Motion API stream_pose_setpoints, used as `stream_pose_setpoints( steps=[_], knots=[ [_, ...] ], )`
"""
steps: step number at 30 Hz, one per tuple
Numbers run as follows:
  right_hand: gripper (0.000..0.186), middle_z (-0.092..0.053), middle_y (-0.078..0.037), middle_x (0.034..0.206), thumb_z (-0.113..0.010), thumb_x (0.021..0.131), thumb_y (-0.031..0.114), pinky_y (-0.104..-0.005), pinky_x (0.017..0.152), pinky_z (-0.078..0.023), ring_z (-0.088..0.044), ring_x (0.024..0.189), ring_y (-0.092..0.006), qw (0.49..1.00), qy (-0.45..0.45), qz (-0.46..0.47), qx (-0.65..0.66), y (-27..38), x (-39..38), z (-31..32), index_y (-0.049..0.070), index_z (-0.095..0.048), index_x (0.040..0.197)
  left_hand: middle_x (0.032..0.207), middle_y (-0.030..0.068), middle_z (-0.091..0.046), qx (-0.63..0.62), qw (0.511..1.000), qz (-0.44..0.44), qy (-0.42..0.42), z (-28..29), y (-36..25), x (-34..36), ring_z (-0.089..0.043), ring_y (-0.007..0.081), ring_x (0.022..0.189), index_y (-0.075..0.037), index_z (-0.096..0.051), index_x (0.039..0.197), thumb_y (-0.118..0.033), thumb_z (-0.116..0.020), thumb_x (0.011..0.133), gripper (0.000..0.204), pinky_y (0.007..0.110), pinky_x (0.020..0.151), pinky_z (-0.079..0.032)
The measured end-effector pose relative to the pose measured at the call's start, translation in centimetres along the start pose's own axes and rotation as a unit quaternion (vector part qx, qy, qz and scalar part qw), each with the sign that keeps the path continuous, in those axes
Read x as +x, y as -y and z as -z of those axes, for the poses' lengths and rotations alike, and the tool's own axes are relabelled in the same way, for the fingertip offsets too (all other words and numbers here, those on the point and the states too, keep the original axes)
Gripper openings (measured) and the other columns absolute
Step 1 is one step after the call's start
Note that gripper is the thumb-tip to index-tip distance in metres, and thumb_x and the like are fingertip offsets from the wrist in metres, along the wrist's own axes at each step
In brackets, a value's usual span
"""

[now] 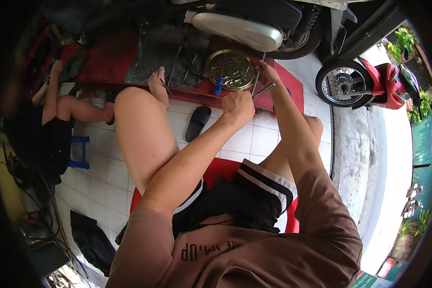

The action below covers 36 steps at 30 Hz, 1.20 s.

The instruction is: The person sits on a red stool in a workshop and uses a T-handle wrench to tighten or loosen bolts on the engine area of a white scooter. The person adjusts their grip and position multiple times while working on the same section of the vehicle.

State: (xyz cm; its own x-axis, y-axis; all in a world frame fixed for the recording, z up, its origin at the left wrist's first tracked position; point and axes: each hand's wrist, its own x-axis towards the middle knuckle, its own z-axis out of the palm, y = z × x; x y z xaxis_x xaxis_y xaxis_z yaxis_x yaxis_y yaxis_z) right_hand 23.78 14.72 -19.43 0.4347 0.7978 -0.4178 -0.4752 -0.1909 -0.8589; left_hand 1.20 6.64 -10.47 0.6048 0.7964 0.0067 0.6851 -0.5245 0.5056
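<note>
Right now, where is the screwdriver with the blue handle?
In the head view, the blue-handled screwdriver is above centre, by the near left rim of the round golden tray, just beyond the left hand.

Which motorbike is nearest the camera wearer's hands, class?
The silver-cased motorbike, at the top: the left hand and right hand appear just below it, while the red motorbike stands farther off to the right.

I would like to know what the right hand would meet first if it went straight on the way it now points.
Probably the silver cover, which lies ahead of the right hand; depth is unclear, so it might pass beneath.
</note>
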Motion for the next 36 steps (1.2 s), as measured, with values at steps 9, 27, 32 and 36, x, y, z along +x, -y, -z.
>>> stream_pose_setpoints(
  steps=[9,27,32,36],
  knots=[
    [0.031,-0.067,-0.012,0.082,-0.07,0.073,0.018,-0.0292,0.069,-0.05,-0.064,0.072,-0.0186,0.937,-0.202,0.225,-0.174,0.6,9.7,1.4,-0.003,-0.066,0.096,0.07,0.0196,-0.066,-0.049,0.999,-0.009,0.008,-0.4,-1.8,-0.6,-0.067,0.0341,0.073,-0.002,-0.068,0.069,-0.003,-0.056,0.073,0.012,0.042,0.066,-0.053],
    [0.018,-0.058,-0.011,0.055,-0.065,0.077,0.012,-0.031,0.038,-0.044,-0.057,0.042,-0.0197,0.969,-0.085,0.012,-0.23,-8.8,6.6,-0.3,-0.003,-0.061,0.068,0.055,-0.0059,-0.056,0.127,0.967,0.002,0.219,-0.4,-4.0,-3.7,-0.061,0.0084,0.056,-0.018,-0.065,0.068,-0.016,-0.068,0.071,0.005,0.027,0.036,-0.038],
    [0.011,-0.056,-0.009,0.062,-0.063,0.081,0.008,-0.0282,0.04,-0.041,-0.052,0.048,-0.0176,0.966,-0.077,-0.093,-0.227,-10.6,6.4,-1.2,0.0,-0.057,0.081,0.05,-0.0064,-0.054,0.172,0.955,-0.004,0.241,1.0,-3.1,-3.6,-0.056,0.0089,0.044,-0.016,-0.064,0.068,-0.02,-0.069,0.072,0.008,0.026,0.032,-0.038],
    [0.013,-0.055,-0.009,0.066,-0.054,0.088,0.013,-0.0273,0.042,-0.043,-0.051,0.05,-0.0158,0.99,0.062,-0.126,0.004,-8.7,6.9,-0.7,0.0,-0.054,0.085,0.054,-0.0049,-0.057,0.191,0.946,-0.011,0.26,1.2,-3.1,-3.3,-0.057,0.0098,0.045,-0.015,-0.065,0.07,-0.02,-0.07,0.072,0.007,0.026,0.033,-0.039]
  ],
)
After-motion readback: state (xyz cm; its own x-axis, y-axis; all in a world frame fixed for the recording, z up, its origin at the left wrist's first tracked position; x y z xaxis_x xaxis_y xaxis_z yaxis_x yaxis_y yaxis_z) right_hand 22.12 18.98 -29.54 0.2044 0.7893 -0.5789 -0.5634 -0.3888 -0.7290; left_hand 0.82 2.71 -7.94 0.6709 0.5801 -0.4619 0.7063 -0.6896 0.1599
